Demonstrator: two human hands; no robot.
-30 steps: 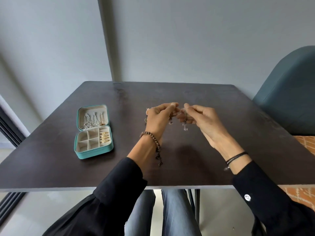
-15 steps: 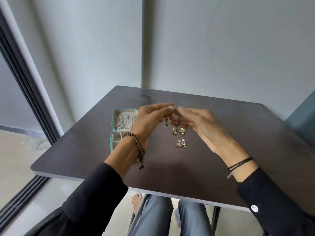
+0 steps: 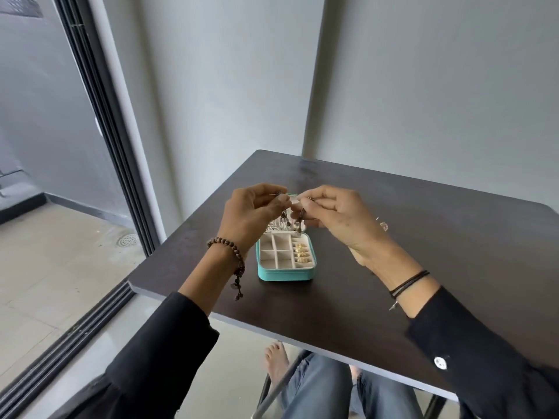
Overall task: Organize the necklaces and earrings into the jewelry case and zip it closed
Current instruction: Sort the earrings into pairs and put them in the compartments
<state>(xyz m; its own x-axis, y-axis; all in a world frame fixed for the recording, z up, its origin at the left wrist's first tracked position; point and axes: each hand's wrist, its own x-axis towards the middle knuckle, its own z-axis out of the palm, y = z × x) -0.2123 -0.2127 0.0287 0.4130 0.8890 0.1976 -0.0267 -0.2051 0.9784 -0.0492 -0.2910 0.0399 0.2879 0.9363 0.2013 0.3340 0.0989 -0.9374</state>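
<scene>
Both hands pinch small dangling earrings, left hand (image 3: 252, 211) and right hand (image 3: 338, 219) nearly touching; directly below their grip, the open jewelry case (image 3: 286, 275) sits on the table (image 3: 423, 237).

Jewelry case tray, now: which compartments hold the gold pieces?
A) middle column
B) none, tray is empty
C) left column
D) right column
D: the gold pieces sit stacked in the right column of the open teal jewelry case, while the left and middle compartments look empty.
</scene>
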